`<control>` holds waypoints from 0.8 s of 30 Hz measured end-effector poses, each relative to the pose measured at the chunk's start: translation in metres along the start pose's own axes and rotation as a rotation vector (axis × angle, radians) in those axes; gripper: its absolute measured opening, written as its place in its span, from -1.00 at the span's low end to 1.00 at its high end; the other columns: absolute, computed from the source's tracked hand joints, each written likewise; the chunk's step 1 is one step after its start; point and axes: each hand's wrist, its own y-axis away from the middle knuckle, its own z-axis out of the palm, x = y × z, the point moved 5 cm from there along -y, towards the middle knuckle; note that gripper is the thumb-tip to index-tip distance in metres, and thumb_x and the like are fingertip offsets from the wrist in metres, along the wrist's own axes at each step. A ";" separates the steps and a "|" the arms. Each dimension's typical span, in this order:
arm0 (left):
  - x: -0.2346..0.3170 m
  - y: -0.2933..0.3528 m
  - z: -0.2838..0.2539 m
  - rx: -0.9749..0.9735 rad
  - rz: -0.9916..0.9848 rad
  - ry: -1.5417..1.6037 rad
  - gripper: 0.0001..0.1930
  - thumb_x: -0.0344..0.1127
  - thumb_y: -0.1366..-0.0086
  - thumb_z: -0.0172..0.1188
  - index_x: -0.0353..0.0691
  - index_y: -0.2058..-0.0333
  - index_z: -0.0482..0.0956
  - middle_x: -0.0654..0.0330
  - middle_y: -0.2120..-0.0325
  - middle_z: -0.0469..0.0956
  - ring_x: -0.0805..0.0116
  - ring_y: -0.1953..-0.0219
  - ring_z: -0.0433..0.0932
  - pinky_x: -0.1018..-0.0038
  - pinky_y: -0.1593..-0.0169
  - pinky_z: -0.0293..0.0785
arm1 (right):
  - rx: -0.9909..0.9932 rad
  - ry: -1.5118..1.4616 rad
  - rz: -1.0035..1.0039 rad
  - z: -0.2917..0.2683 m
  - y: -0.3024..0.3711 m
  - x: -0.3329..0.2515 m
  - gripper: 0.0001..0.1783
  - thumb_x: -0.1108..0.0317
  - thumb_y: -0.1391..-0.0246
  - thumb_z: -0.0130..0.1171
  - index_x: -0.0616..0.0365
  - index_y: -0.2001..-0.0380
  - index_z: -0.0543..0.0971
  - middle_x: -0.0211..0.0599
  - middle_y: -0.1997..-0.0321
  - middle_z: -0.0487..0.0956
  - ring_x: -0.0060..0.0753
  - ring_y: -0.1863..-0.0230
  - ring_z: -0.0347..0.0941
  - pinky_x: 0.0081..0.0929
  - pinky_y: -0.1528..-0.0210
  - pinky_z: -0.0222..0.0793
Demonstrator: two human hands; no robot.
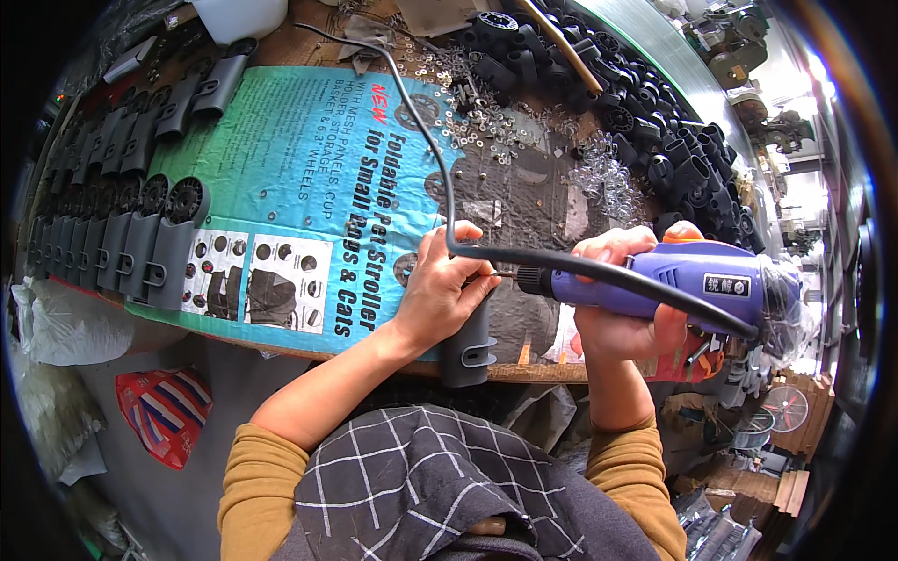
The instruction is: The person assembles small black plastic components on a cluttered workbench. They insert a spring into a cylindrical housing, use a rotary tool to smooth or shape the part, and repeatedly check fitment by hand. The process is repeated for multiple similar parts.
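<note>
workshop counter (pixel 281 131) w/ printed teal sheet, grey brackets (pixel 122 243) lined at left. left hand (pixel 440 290) clamped round grey plastic part (pixel 472 341) at counter edge; looks stiff, light, best gripped by its body. right hand (pixel 622 309) wrapped round purple electric screwdriver (pixel 655 280), bit on part.

Workshop: parts-strewn bench (pixel 281 56), machines (pixel 748 56).

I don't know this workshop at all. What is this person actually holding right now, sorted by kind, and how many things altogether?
purple electric screwdriver, in the right hand: 1
grey plastic part, in the left hand: 1
black cord, running from the screwdriver over the bench: 1
Total: 3
</note>
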 end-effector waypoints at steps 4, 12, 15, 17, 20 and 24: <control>0.007 0.000 -0.004 0.024 0.095 -0.090 -0.81 -0.36 -0.03 0.41 -0.16 0.38 0.57 0.02 0.02 0.39 -0.01 -0.07 0.32 0.17 -0.11 0.26 | -0.003 0.075 0.090 0.009 0.004 -0.003 -0.21 -0.45 0.08 0.15 0.12 0.22 0.34 -0.26 0.36 0.41 -0.32 0.30 0.42 -0.26 0.10 0.39; 0.002 -0.002 -0.004 0.032 0.003 -0.034 -0.76 -0.42 0.07 0.38 -0.20 0.42 0.50 0.00 0.04 0.34 -0.01 0.00 0.33 0.17 -0.05 0.30 | -0.036 0.204 0.072 0.030 0.007 -0.001 -0.19 -0.42 0.03 0.13 0.03 0.04 0.21 -0.21 0.37 0.42 -0.28 0.33 0.42 -0.24 0.17 0.40; 0.004 -0.002 -0.006 0.036 0.025 -0.060 -0.77 -0.45 0.08 0.37 -0.21 0.43 0.49 0.00 0.06 0.34 0.01 0.03 0.35 0.19 -0.01 0.33 | -0.081 0.257 0.210 0.031 0.006 0.004 -0.13 -0.53 0.13 0.13 0.19 0.30 0.40 -0.24 0.34 0.41 -0.30 0.19 0.44 -0.31 0.05 0.38; 0.005 -0.003 -0.006 0.044 0.031 -0.078 -0.76 -0.46 0.10 0.35 -0.22 0.44 0.48 0.01 0.06 0.34 0.03 0.06 0.36 0.21 0.01 0.35 | -0.080 0.223 0.188 0.033 0.005 0.001 -0.19 -0.45 0.10 0.19 0.13 0.21 0.34 -0.23 0.34 0.42 -0.29 0.21 0.44 -0.28 0.05 0.39; 0.005 -0.004 -0.006 0.047 0.032 -0.079 -0.77 -0.47 0.12 0.34 -0.22 0.46 0.48 0.02 0.07 0.34 0.04 0.07 0.38 0.22 0.01 0.36 | -0.066 0.203 0.165 0.037 0.007 -0.001 -0.21 -0.31 0.06 0.28 0.01 0.03 0.21 -0.21 0.34 0.44 -0.26 0.25 0.44 -0.21 0.06 0.40; 0.004 -0.005 -0.007 0.087 0.042 -0.096 -0.59 -0.48 0.11 0.31 -0.15 0.19 0.50 0.04 0.03 0.34 0.01 0.01 0.39 0.22 -0.07 0.35 | -0.109 0.137 0.101 0.036 0.007 -0.001 -0.21 -0.14 0.12 0.43 0.06 0.03 0.24 -0.19 0.28 0.54 -0.27 0.19 0.51 -0.28 -0.03 0.40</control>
